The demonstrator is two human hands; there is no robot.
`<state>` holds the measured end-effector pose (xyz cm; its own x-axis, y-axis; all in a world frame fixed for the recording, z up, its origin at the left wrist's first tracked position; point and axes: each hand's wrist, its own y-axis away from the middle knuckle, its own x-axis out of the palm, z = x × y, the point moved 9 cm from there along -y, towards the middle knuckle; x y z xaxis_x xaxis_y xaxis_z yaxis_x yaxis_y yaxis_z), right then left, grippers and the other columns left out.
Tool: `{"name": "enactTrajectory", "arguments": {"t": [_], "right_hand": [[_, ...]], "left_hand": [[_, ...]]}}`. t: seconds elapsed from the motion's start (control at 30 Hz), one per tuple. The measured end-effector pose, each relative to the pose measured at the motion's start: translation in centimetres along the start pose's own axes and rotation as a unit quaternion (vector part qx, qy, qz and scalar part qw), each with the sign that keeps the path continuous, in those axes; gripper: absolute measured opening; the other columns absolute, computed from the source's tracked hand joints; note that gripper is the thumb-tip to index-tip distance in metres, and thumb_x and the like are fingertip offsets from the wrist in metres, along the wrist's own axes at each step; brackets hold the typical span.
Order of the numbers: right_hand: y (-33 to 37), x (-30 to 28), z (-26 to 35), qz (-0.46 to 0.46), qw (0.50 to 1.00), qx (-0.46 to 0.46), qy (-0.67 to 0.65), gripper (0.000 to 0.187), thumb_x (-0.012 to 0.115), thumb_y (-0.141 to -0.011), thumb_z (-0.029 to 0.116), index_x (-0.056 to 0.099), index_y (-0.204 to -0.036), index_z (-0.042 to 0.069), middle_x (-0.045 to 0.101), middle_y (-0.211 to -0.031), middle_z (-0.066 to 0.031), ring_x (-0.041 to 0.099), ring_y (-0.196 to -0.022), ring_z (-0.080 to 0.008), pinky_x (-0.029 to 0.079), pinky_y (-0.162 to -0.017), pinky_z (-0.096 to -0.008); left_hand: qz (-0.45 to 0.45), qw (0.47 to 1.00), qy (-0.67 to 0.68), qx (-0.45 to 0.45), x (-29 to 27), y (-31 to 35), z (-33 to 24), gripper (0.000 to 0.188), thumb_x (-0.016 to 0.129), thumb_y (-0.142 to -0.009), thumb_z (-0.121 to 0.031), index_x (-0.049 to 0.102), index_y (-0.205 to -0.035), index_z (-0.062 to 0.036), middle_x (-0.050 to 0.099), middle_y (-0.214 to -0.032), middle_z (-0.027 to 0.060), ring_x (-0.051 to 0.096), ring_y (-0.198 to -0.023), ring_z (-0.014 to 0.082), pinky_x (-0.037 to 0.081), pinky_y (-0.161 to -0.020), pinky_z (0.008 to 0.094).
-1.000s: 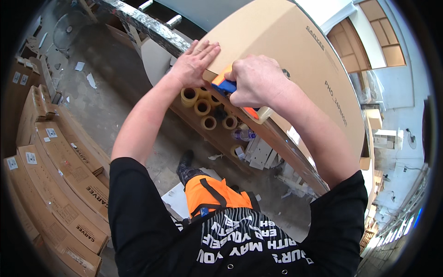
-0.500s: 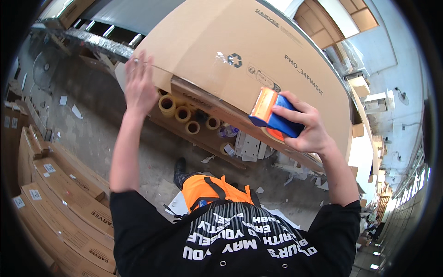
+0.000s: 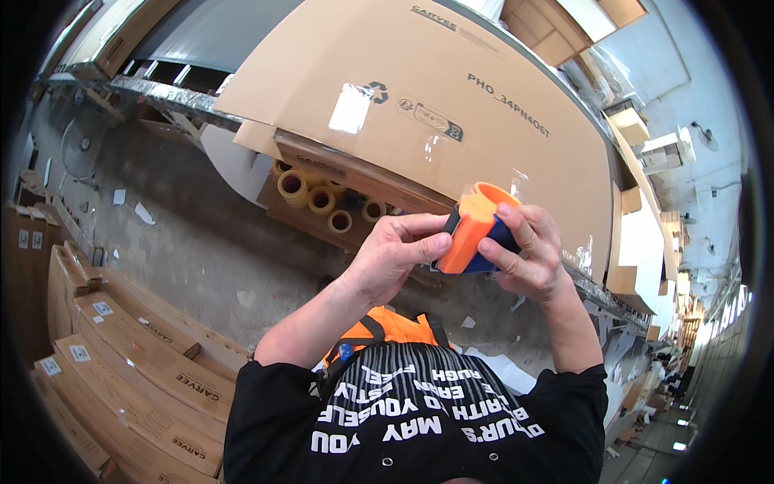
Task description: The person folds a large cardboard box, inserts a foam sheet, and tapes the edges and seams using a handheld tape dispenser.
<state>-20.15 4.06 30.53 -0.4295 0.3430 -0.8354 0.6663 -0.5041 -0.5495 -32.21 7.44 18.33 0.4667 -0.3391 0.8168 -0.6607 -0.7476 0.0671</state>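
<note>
My right hand (image 3: 532,252) grips an orange and blue tape dispenser (image 3: 471,234) in front of the near edge of a large brown cardboard box (image 3: 322,60). Thumb and forefinger of my left hand (image 3: 395,252) are pinched at the dispenser's dark front edge. Whether the tape's end is between them I cannot make out. Shiny clear tape (image 3: 352,109) shows on the box's top. A narrow side flap (image 3: 314,157) runs along its near edge, and a loose flap (image 3: 256,137) sticks out at the left corner.
Below the box, several tape rolls (image 3: 321,199) stand on a low shelf. Stacked long cartons (image 3: 145,355) fill the lower left. A roller conveyor (image 3: 181,77) lies at the upper left, with a fan (image 3: 74,145) on the floor beyond. Paper scraps (image 3: 143,212) litter the floor.
My left hand has left the box's left corner and come right to the dispenser. The dispenser has been turned and brought slightly nearer to me.
</note>
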Motion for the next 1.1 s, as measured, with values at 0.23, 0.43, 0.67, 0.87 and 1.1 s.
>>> {"name": "enactTrajectory", "arguments": {"t": [0.23, 0.43, 0.67, 0.87, 1.1], "right_hand": [[3.1, -1.1, 1.5, -0.002, 1.0, -0.005, 0.025, 0.052, 0.075, -0.065, 0.007, 0.075, -0.113, 0.028, 0.062, -0.133, -0.0059, 0.061, -0.093, -0.0266, 0.055, -0.077, -0.0419], [3.8, -1.5, 2.4, -0.006, 1.0, 0.011, 0.02, 0.047, 0.074, -0.068, 0.014, 0.075, -0.113, 0.028, 0.062, -0.134, -0.0045, 0.062, -0.094, -0.0258, 0.055, -0.079, -0.0414], [5.4, -2.2, 4.4, 0.028, 0.999, 0.015, 0.026, 0.045, 0.071, -0.074, 0.015, 0.075, -0.114, 0.035, 0.062, -0.132, 0.0054, 0.055, -0.091, -0.0198, 0.055, -0.087, -0.0361], [9.0, -1.3, 6.8, 0.017, 0.996, 0.087, 0.019, 0.043, 0.069, -0.083, 0.018, 0.072, -0.122, 0.035, 0.061, -0.135, 0.0061, 0.054, -0.091, -0.0169, 0.053, -0.086, -0.0333], [11.9, -2.0, 7.8, 0.005, 0.982, 0.164, 0.099, 0.042, 0.067, -0.086, 0.019, 0.07, -0.124, 0.035, 0.058, -0.137, 0.0076, 0.053, -0.088, -0.0155, 0.053, -0.085, -0.0309]], "left_hand": [[0.019, 0.998, 0.056, -0.018, -0.1, -0.9, 3.3, 0.023, 0.067, -0.098, -0.018, 0.071, -0.112, 0.0001, 0.073, -0.101, 0.005, 0.065, -0.098, 0.0112, 0.051, -0.091, 0.0285], [-0.017, 0.999, -0.028, -0.008, 0.1, -0.6, 3.7, 0.022, 0.066, -0.1, -0.019, 0.072, -0.11, 0.0, 0.073, -0.097, 0.0025, 0.064, -0.093, 0.0083, 0.052, -0.083, 0.0263], [0.071, 0.988, -0.128, -0.056, 0.8, 0.7, 5.7, 0.029, 0.061, -0.102, -0.015, 0.069, -0.121, 0.0052, 0.07, -0.116, 0.0096, 0.064, -0.102, 0.0147, 0.052, -0.09, 0.0297], [0.11, 0.978, 0.027, -0.175, -2.0, 2.9, 11.9, 0.043, 0.075, -0.091, -0.02, 0.066, -0.124, 0.0055, 0.07, -0.121, 0.013, 0.068, -0.108, 0.0217, 0.055, -0.095, 0.0361], [0.045, 0.985, -0.093, -0.138, -1.4, 1.5, 12.9, 0.014, 0.062, -0.1, -0.009, 0.065, -0.111, -0.0008, 0.07, -0.105, 0.0056, 0.067, -0.092, 0.0124, 0.056, -0.082, 0.0277]]}}
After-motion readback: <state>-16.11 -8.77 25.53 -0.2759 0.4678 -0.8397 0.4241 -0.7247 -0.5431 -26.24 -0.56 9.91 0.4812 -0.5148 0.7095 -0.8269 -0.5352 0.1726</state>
